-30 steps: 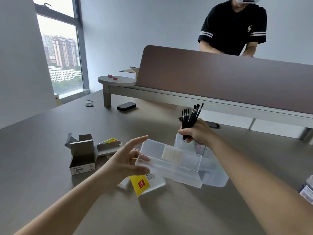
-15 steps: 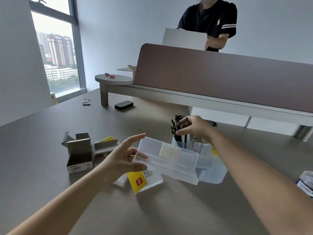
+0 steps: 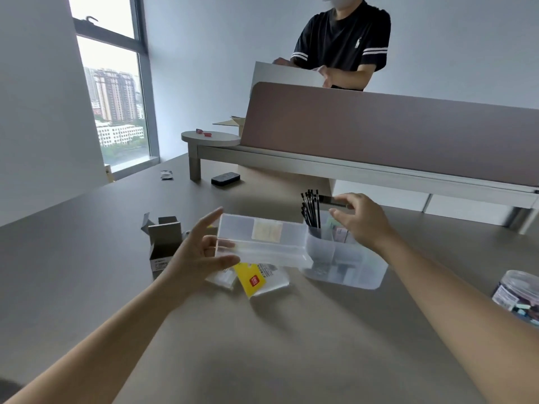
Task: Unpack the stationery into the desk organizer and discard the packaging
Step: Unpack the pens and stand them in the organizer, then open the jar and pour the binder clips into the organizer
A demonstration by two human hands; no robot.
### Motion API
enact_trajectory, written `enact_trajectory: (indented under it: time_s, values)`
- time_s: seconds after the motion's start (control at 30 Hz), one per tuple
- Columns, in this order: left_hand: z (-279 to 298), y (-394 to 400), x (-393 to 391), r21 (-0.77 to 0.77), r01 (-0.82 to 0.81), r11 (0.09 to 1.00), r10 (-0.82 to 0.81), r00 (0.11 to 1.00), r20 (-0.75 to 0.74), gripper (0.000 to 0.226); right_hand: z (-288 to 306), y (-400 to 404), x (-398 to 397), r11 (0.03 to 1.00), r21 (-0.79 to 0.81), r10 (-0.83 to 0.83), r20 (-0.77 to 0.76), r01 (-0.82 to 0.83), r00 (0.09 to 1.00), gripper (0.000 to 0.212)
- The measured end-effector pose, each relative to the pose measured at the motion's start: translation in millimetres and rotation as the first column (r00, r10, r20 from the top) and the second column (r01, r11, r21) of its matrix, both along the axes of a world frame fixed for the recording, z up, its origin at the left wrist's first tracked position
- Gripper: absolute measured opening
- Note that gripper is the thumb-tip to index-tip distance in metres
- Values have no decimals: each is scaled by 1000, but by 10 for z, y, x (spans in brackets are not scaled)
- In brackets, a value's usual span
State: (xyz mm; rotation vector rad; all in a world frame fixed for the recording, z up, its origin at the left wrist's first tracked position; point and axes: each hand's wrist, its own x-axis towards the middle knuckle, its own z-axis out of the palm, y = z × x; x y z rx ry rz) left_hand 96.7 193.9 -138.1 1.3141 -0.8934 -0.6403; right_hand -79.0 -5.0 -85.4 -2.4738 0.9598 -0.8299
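Soft daylight from the window (image 3: 113, 91) at left; faint shadows on the table (image 3: 262, 330); wide-angle bending at edges; slightly soft, compressed detail.

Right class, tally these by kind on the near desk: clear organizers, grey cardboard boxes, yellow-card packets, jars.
Clear organizer: 1
Grey cardboard box: 1
Yellow-card packet: 1
Jar: 1
Total: 4

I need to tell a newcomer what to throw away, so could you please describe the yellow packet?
On the grey desk, find the clear desk organizer. At its near left corner lies a flat plastic packet. Only it bears a yellow card with a red logo; the open box to its left is grey.
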Motion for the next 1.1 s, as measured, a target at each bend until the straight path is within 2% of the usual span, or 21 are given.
enact_trajectory:
  time_s: [0.13,0.27,0.37,0.43,0.5,0.57,0.73,0.83,0.97,1.1]
  values:
    - [-167,159,-10,-27,-239,971,241,967,87,81,-181,339,-136,999,-45,0,103,5,995,33]
    - [-322,113,-38,59,-406,912,372,879,297,69,-432,677,-198,993,-79,93,21,-91,995,35]
    - [-374,3,-54,132,-478,868,366,797,481,63,-674,829,-223,986,-37,156,-97,-160,983,43]
    - [-397,-74,-41,180,-538,823,342,724,599,62,-822,856,-250,984,20,174,-249,-175,953,52]
    - [-420,-131,-6,233,-590,773,293,658,694,67,-912,851,-284,985,63,172,-394,-160,903,59]
    - [-438,-147,42,290,-605,742,227,633,740,75,-962,838,-304,986,79,166,-471,-146,866,61]
    - [-440,-37,55,309,-561,768,182,654,734,93,-985,825,-313,985,43,166,-510,-168,844,60]
    - [-384,100,-162,219,-498,839,134,580,804,85,-960,823,-439,984,68,175,-480,-163,860,58]
    - [-335,51,-675,234,-252,939,-83,495,865,69,-940,752,-880,996,55,84,-438,-67,895,53]
    - [-343,-290,-1205,415,-56,908,-354,425,833,67,-914,534,-1497,992,-25,-122,-336,120,934,45]
